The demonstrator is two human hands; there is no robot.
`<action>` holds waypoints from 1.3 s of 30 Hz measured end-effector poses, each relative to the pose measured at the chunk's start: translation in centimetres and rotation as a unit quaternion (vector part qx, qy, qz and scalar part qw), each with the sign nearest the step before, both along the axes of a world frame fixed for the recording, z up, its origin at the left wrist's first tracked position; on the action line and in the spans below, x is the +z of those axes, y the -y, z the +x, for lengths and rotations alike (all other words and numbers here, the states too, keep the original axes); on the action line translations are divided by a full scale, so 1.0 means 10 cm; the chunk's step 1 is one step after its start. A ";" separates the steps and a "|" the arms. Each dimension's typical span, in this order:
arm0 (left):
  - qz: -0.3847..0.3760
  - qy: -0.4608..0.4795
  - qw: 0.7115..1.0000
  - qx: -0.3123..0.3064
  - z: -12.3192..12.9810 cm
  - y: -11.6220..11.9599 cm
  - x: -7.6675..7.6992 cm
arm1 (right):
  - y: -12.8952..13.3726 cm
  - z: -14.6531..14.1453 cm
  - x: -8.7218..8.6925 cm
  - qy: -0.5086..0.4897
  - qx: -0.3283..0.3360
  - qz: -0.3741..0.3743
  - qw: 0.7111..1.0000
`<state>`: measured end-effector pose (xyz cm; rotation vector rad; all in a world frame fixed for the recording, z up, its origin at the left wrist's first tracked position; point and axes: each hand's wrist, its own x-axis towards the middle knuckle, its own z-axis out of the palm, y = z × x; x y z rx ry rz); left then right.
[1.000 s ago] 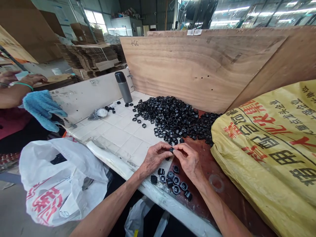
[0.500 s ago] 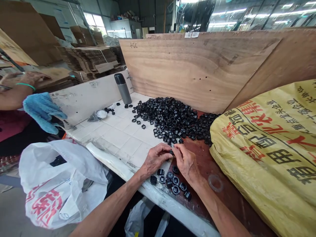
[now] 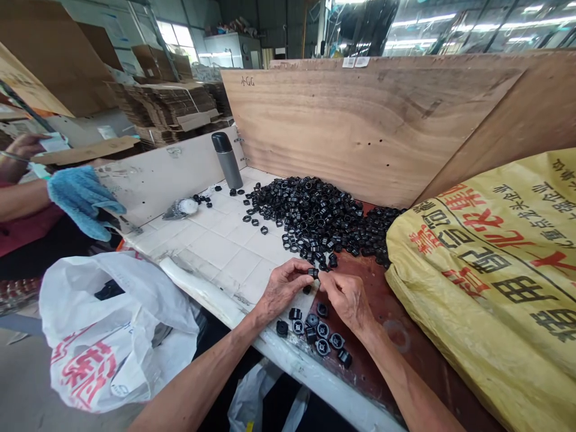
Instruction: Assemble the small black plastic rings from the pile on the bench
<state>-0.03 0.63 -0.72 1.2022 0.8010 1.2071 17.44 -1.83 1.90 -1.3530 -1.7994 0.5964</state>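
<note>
The left hand [image 3: 283,288] and right hand [image 3: 345,298] meet near the table's near edge, fingers pinched together on a small black plastic ring [image 3: 312,273], which seems partly hidden. A steady pinch suits it, just near the heap of rings [image 3: 315,222].

We look from the person's head, forward and down, close above their left hand [image 3: 283,290] and right hand [image 3: 347,302], across a white tiled workbench [image 3: 216,252] toward a tall plywood board [image 3: 360,132].
</note>
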 end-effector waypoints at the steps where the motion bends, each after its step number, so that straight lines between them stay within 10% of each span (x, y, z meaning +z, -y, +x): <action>1: 0.001 -0.002 1.000 0.002 0.00 0.00 0.00 | 0.00 0.00 0.01 -0.004 0.001 0.000 1.000; 39: -0.028 -0.013 0.999 -0.038 -0.02 0.03 0.06 | 0.00 -0.01 -0.03 -0.030 0.028 0.012 0.999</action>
